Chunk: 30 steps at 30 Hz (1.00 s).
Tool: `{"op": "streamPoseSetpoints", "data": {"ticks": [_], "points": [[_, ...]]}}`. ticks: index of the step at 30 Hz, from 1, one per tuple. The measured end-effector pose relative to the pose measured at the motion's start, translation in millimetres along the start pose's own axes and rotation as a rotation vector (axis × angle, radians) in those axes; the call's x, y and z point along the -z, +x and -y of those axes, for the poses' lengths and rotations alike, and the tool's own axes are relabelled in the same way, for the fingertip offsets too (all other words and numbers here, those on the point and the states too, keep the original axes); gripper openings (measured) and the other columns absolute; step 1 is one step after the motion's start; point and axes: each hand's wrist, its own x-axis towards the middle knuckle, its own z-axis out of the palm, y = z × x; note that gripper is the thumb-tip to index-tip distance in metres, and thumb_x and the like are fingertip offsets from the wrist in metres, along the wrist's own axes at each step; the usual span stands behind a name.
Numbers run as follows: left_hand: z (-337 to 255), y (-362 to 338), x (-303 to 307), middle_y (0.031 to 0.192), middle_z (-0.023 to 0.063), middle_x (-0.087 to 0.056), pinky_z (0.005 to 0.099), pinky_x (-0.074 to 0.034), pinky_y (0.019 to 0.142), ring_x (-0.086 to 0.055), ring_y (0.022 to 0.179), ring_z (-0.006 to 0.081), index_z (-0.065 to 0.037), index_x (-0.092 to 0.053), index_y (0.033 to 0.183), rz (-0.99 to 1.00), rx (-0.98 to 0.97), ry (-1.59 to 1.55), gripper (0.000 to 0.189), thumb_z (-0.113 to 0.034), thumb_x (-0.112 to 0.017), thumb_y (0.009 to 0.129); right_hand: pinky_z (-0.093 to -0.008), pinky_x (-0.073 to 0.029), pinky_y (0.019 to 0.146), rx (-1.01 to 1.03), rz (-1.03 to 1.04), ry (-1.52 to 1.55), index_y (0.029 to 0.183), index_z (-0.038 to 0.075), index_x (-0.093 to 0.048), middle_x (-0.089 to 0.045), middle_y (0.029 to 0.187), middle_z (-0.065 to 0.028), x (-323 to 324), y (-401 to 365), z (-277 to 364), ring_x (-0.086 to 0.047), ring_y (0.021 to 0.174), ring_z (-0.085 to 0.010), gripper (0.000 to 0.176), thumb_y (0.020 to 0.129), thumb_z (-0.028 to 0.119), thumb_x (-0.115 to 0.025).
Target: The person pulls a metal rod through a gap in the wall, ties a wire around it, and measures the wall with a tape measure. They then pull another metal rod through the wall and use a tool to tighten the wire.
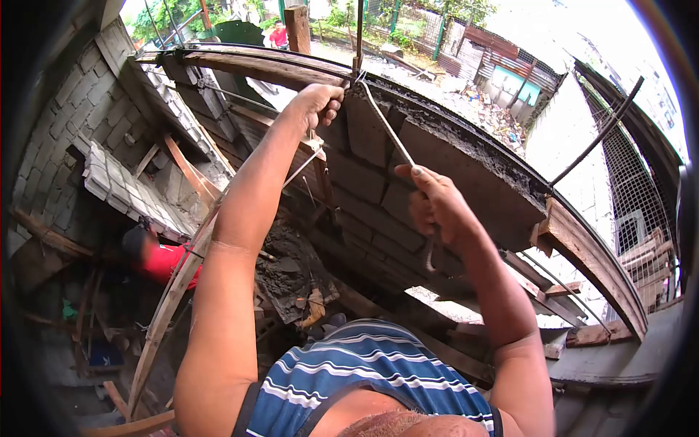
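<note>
My right hand (440, 200) is wrapped round a thin metal bar (389, 131) that looks like a piece of rebar. Its lower end sticks out below my fist, and its upper end meets a wire loop (360, 77) at the foot of an upright steel rod (359, 36). Close to that joint, my left hand (320, 105) is closed in a fist at the wall's top edge; what its fingers hold is hidden. Under both hands stands a wall of grey concrete blocks (429, 164), with rough dark mortar (466, 120) along its top.
Below left, a person in a red shirt (167, 264) works near a wooden pole (164, 320). Dark wet mortar (287, 266) lies below my arms. Another rebar (601, 131) juts up at the right, above a timber board (593, 247). A distant person (279, 35) wears red.
</note>
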Motion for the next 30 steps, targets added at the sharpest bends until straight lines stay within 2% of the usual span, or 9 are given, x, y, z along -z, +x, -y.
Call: {"op": "streamPoseSetpoints", "data": {"ticks": [3,10,13,17,19,21,23,25,30], "points": [[-9,11,7,0.055,-0.0077,-0.045,0.0268,-0.027,0.040,-0.039,0.042,0.0069,-0.017,-0.052,0.074,-0.039,0.013,-0.040,0.020,-0.023,-0.060,0.091,-0.0254,-0.026,0.038,-0.019,-0.007,-0.084,0.132,0.005,-0.051,-0.028,0.054,0.0064,-1,-7,16,-0.027,0.041,-0.0061,0.038,0.107,0.032,-0.042],[-34,0,-13,0.054,-0.0077,-0.046,0.0268,-0.028,0.040,-0.041,0.041,0.0057,-0.015,-0.056,0.074,-0.103,0.021,0.268,0.016,-0.020,-0.057,0.089,-0.0261,-0.028,0.037,0.025,-0.054,-0.063,0.128,0.009,-0.052,-0.028,0.052,0.0061,-32,15,-15,-0.027,0.040,-0.0057,0.036,0.107,0.036,-0.041],[-44,7,-6,0.053,-0.0080,-0.045,0.0268,-0.027,0.039,-0.040,0.040,0.0048,-0.015,-0.055,0.074,-0.042,0.126,0.259,0.016,-0.020,-0.057,0.089,-0.0252,-0.029,0.035,0.119,-0.128,-0.152,0.127,0.005,-0.053,-0.031,0.051,0.0048,-45,21,-32,-0.029,0.038,-0.0061,0.037,0.108,0.034,-0.040],[-50,11,-1,0.050,-0.0083,-0.044,0.0232,-0.024,0.034,-0.036,0.036,0.0046,-0.016,-0.054,0.070,-0.006,0.134,0.138,0.019,-0.017,-0.058,0.088,-0.0241,-0.028,0.035,0.065,-0.121,-0.109,0.127,0.004,-0.052,-0.030,0.051,0.0048,-41,18,-24,-0.028,0.038,-0.0058,0.037,0.108,0.033,-0.040],[-50,8,-15,0.049,-0.0080,-0.043,0.0231,-0.023,0.034,-0.036,0.035,0.0046,-0.016,-0.053,0.069,-0.063,0.134,0.205,0.022,-0.019,-0.057,0.090,-0.0253,-0.028,0.036,0.072,-0.094,-0.065,0.129,0.006,-0.051,-0.029,0.052,0.0051,-48,19,-27,-0.028,0.040,-0.0060,0.037,0.108,0.034,-0.040],[-47,1,-23,0.050,-0.0084,-0.043,0.0229,-0.023,0.034,-0.037,0.035,0.0043,-0.017,-0.053,0.069,-0.166,0.040,0.319,0.024,-0.023,-0.055,0.092,-0.0260,-0.027,0.039,0.074,0.026,0.249,0.130,0.013,-0.052,-0.022,0.053,0.0062,-53,27,-49,-0.026,0.044,-0.0070,0.040,0.104,0.043,-0.046],[-42,-7,-27,0.051,-0.0090,-0.041,0.0230,-0.022,0.035,-0.035,0.036,0.0040,-0.018,-0.050,0.069,-0.163,0.028,0.291,0.028,-0.028,-0.054,0.094,-0.0248,-0.026,0.040,0.071,0.121,0.532,0.130,0.017,-0.053,-0.021,0.054,0.0070,-70,35,-68,-0.026,0.046,-0.0074,0.042,0.102,0.048,-0.048],[-29,-10,-28,0.051,-0.0098,-0.038,0.0238,-0.022,0.036,-0.032,0.037,0.0042,-0.019,-0.048,0.068,-0.098,-0.047,0.169,0.030,-0.030,-0.054,0.095,-0.0242,-0.024,0.040,0.130,0.164,0.678,0.132,0.021,-0.053,-0.021,0.054,0.0071,-95,42,-80,-0.026,0.047,-0.0077,0.042,0.102,0.050,-0.048],[-12,-7,-32,0.046,-0.0093,-0.033,0.0291,-0.023,0.039,-0.025,0.035,0.0073,-0.023,-0.043,0.063,-0.038,-0.018,-0.083,0.043,-0.048,-0.059,0.094,-0.0238,-0.024,0.038,0.170,0.458,1.166,0.128,0.023,-0.060,-0.022,0.052,0.0078,-115,53,-91,-0.025,0.046,-0.0075,0.036,0.104,0.045,-0.045]]}}
